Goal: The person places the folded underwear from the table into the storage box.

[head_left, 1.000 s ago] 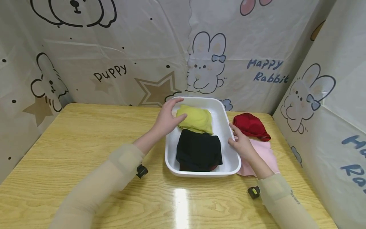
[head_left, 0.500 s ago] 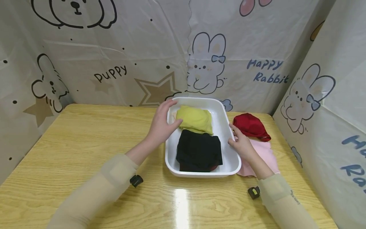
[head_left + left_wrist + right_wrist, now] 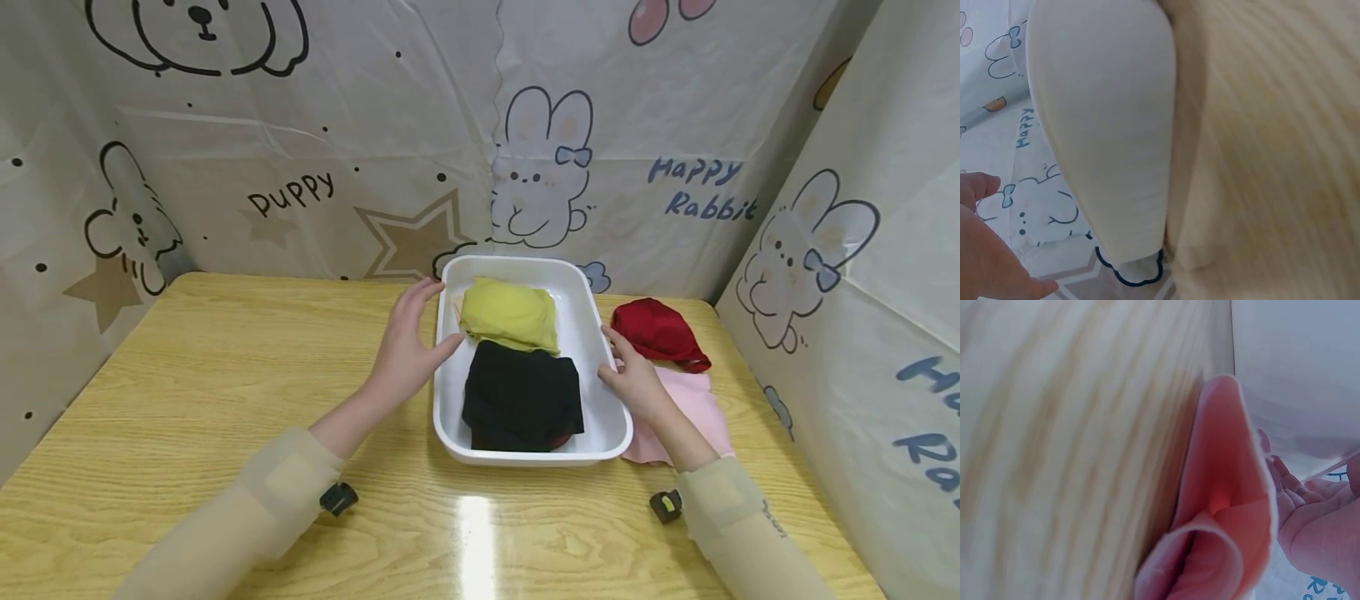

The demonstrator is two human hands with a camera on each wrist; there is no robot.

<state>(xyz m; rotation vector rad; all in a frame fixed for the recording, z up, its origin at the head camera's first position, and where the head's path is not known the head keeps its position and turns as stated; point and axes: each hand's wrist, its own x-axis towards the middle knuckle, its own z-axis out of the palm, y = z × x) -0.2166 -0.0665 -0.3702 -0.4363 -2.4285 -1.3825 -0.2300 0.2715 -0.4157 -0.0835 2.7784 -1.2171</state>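
Note:
A white plastic tub (image 3: 592, 442) stands on the wooden table. Inside it, a folded yellow cloth (image 3: 512, 312) lies toward the back and a folded black cloth (image 3: 522, 392) toward the front, with something dark red peeking out beneath. My right hand (image 3: 636, 383) holds the tub's right rim, thumb on the inner side and fingers outside. Beside the left rim is my left hand (image 3: 405, 346), fingers spread and holding nothing; its thumb tip overlaps the rim in the head view. In the left wrist view, the tub's outer wall (image 3: 1104, 125) shows apart from that hand (image 3: 991, 256).
Right of the tub lie a glossy red fabric piece (image 3: 656, 332) and a pink cloth (image 3: 686, 408), whose folded edge (image 3: 1229, 462) rises close to the right hand in its wrist view. A printed curtain (image 3: 300, 125) borders the table (image 3: 262, 358) behind and at both sides.
My left hand has drawn back leftward and toward me, from over the tub's left rim to beside it. The right hand, the tub and the cloths have stayed put.

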